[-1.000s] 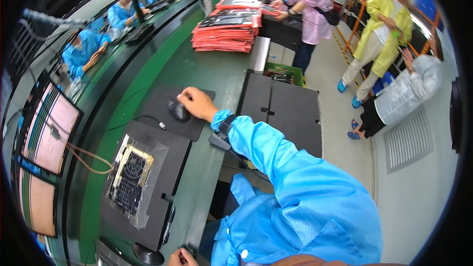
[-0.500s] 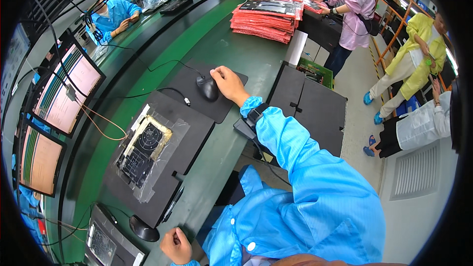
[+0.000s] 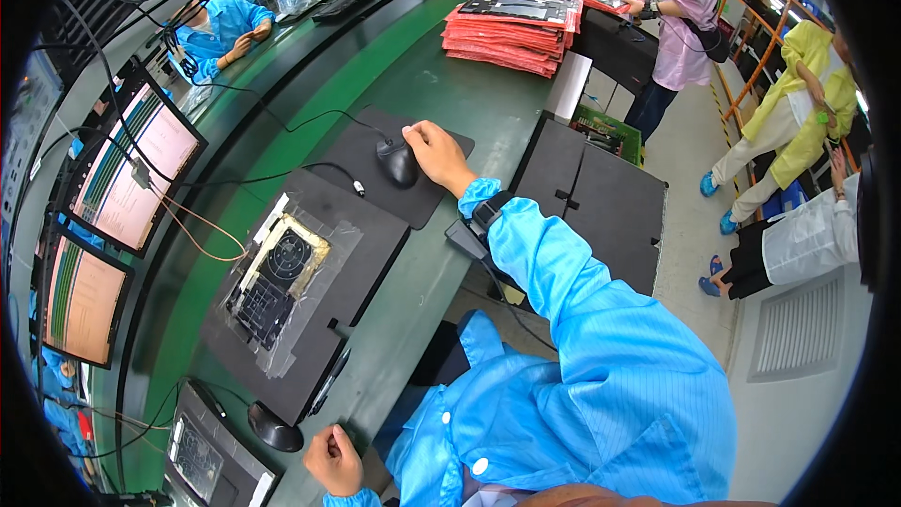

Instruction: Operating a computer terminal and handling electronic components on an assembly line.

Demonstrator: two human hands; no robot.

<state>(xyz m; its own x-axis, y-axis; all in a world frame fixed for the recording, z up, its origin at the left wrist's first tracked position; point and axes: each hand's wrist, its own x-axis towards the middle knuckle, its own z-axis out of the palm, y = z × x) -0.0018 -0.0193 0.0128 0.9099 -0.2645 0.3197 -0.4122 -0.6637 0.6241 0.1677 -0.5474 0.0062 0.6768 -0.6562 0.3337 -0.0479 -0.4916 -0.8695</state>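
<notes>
The right hand (image 3: 439, 156) lies cupped over the near side of a black mouse (image 3: 398, 162), fingers curved loosely against it rather than clamped; the mouse sits just to the hand's left, on a black pad (image 3: 375, 136), and its cord (image 3: 282, 127) runs off toward the screens. A dark wrist strap (image 3: 486, 211) circles the blue sleeve behind the hand.

The left hand (image 3: 332, 459) is curled into a loose fist at the table's near edge; whether it holds anything cannot be told. A round black knob (image 3: 274, 427) sits just beside it.

Between the two hands lies a black tray (image 3: 328, 291) bearing a flat part (image 3: 277, 282) under clear film, dark with a cream-yellow frame. A second dark tray (image 3: 202, 455) shows at the lower left.

Left of the tray, two screens (image 3: 117, 188) stand tilted, pale pink with green stripes. To the right of the sleeve, two black panels (image 3: 601, 202) lie side by side past the green table (image 3: 441, 94) edge, with a green crate (image 3: 610, 131) beyond them.

Farther up the table, a tall stack of flat red packs (image 3: 507, 33) lies with a dark sheet on top; more red packs lie beyond it. A person in pink (image 3: 680, 0) stands by them, people in blue (image 3: 225, 28) sit across the table, and a person in yellow (image 3: 798, 113) sits at the right.
</notes>
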